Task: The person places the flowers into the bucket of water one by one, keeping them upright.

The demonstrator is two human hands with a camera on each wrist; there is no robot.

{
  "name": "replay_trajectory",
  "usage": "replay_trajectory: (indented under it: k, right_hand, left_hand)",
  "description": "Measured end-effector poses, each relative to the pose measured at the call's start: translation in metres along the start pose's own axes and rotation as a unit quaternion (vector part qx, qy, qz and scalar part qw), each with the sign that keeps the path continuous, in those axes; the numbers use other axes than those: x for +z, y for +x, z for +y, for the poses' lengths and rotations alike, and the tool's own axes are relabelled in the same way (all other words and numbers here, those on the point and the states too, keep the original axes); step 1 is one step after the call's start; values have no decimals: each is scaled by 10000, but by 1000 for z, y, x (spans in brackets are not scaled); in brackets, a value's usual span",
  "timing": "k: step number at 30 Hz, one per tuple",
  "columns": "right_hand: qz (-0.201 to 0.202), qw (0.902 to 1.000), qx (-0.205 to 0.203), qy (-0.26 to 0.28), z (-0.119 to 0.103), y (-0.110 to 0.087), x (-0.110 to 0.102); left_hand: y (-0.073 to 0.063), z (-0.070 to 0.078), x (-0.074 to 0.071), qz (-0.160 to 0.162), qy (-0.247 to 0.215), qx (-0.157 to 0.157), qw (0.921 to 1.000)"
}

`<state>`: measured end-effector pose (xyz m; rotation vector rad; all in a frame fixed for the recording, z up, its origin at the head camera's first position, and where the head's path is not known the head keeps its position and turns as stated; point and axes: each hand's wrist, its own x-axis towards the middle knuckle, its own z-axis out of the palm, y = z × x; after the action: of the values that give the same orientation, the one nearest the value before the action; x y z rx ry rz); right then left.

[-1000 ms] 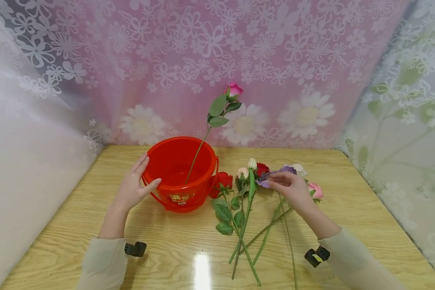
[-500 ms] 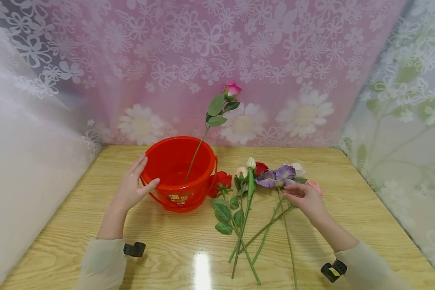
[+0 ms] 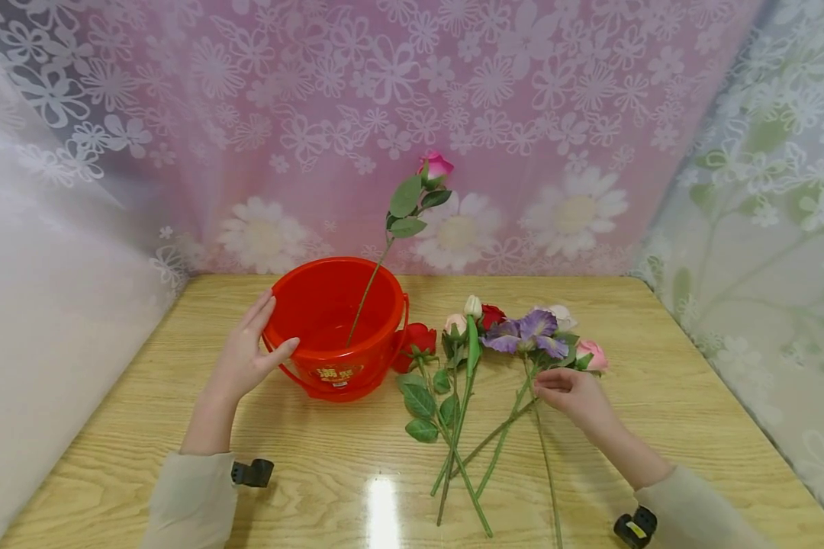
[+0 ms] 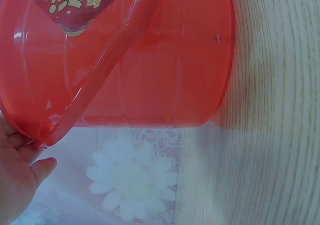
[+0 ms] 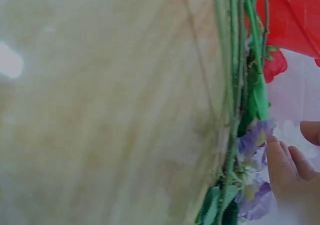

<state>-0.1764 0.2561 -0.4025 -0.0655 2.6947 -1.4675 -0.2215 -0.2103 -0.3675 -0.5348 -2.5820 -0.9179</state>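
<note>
In the head view my left hand (image 3: pixel 242 358) rests at the left rim of a red plastic bucket (image 3: pixel 343 377), fingers along the rim and thumb spread out over the front edge. A pink rose (image 3: pixel 435 166) leans inside the bucket on its long stem. My right hand (image 3: pixel 577 396) is just below a purple iris (image 3: pixel 532 332), its fingertips near the crossing stems. The right wrist view shows a gap between thumb and fingers (image 5: pixel 285 160), with nothing held between them. In the left wrist view the left fingers sit at the rim beside the bucket handle (image 4: pixel 107 55).
Beside the iris lie a red rose (image 3: pixel 419 339), a white tulip (image 3: pixel 473 306), a light pink rose (image 3: pixel 593 355) and several other flowers, stems toward the front. All lie on a wooden table (image 3: pixel 316 480). A pink floral curtain (image 3: pixel 357 99) hangs behind.
My right hand has drawn back from the iris petals, down and to the right, to beside the stems, uncovering the bloom. My left hand stays at the bucket.
</note>
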Motion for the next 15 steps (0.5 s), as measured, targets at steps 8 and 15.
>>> replay_trajectory:
  k: [8,15]
  right_hand:
    - [-107,9996,186,-201,12,-9,4]
    - [-322,9982,508,-22,17,-13,4]
  left_hand:
    - [0,1,0,-13,1,7,10000]
    - [0,1,0,-6,16,-15,10000]
